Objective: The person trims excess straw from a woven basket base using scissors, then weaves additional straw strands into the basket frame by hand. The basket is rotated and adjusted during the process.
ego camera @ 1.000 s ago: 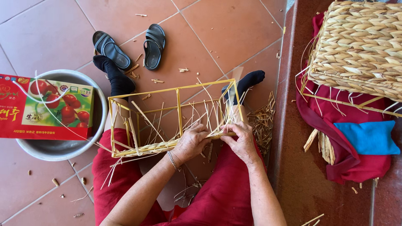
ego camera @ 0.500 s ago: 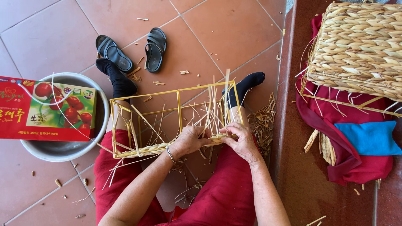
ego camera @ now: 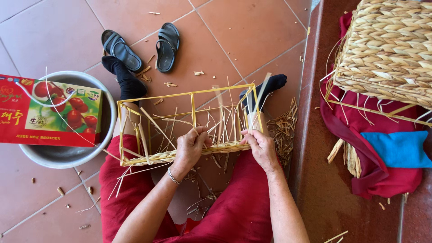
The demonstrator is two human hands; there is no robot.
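Weaving straw along the near rail of a yellow wire frame point(ego camera: 189, 96), held at centre frame across the person's lap. The left hand point(ego camera: 191, 146) is closed over the plaited edge point(ego camera: 153, 157); the right hand point(ego camera: 258, 144) pinches upright strands point(ego camera: 225, 128) at the frame's right corner. For a tight row, the left hand should likely pin the braid while the right draws each strand snug. A bowl point(ego camera: 67, 155) lies at left, a finished basket point(ego camera: 391, 49) at upper right.

Person wears red trousers point(ego camera: 243, 211), black socks point(ego camera: 123, 78), and a beaded metal bracelet point(ego camera: 173, 176) on left wrist; arms bare.
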